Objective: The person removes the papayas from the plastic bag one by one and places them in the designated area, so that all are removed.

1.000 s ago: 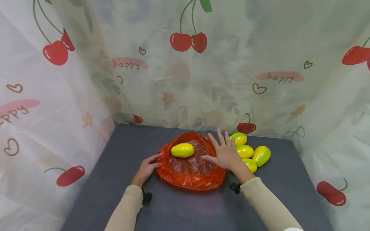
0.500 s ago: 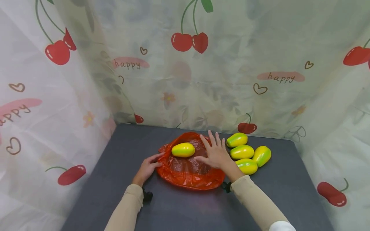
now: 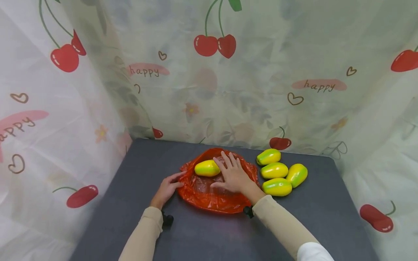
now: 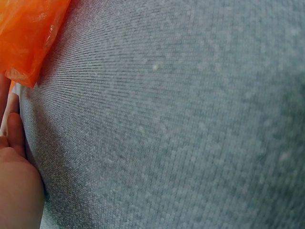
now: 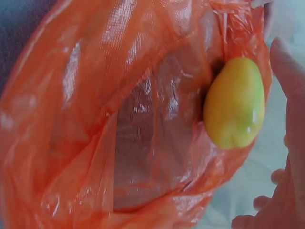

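An orange-red plastic bag [image 3: 209,206] lies spread with its mouth up. Inside it, toward the left, rests a glossy yellow-green fruit [image 3: 205,168], oval like a mango or papaya. My left hand [image 3: 166,190] touches the bag's left edge with fingers loosely extended; the left wrist view shows them beside a bag corner [image 4: 28,43]. Over the bag's right half, my right hand [image 3: 236,178] is spread wide and holds nothing. Its fingertips reach the fruit's right end in the head view. From the right wrist, the fruit [image 5: 236,105] sits just left of the thumb.
Several similar yellow-green fruits [image 3: 274,170] lie grouped on the dark grey table [image 3: 209,239], right of the bag. A cherry-printed curtain [image 3: 248,90] stands behind the table and along both sides.
My right hand has moved left from near the grouped fruits to over the bag, uncovering the whole group. The left hand and the fruit in the bag stay nearly where they were.
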The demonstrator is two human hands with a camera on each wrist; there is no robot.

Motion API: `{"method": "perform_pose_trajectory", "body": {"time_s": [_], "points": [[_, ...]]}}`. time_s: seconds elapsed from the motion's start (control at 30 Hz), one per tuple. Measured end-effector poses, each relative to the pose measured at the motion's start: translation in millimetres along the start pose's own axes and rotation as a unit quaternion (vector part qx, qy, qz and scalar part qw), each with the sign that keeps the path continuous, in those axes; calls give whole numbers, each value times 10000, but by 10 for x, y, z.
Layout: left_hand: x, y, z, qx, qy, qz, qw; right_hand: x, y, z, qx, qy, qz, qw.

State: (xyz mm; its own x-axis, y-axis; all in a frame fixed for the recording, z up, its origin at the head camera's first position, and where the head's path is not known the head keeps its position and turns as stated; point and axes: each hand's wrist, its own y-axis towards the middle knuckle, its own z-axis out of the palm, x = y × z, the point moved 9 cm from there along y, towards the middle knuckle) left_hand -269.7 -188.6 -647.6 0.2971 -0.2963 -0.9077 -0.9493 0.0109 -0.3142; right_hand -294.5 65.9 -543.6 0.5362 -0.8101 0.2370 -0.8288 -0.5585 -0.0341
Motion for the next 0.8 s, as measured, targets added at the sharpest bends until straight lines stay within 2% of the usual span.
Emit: {"method": "perform_pose_trajectory", "body": {"time_s": [0.37, 0.8], "points": [[-30, -31, -1, -13, 34, 5, 10000, 126, 184, 162, 192, 238, -247, 9992], [-20, -12, -4, -32, -6, 14, 10000, 145, 341, 249, 435, 560, 44, 9975]]}}
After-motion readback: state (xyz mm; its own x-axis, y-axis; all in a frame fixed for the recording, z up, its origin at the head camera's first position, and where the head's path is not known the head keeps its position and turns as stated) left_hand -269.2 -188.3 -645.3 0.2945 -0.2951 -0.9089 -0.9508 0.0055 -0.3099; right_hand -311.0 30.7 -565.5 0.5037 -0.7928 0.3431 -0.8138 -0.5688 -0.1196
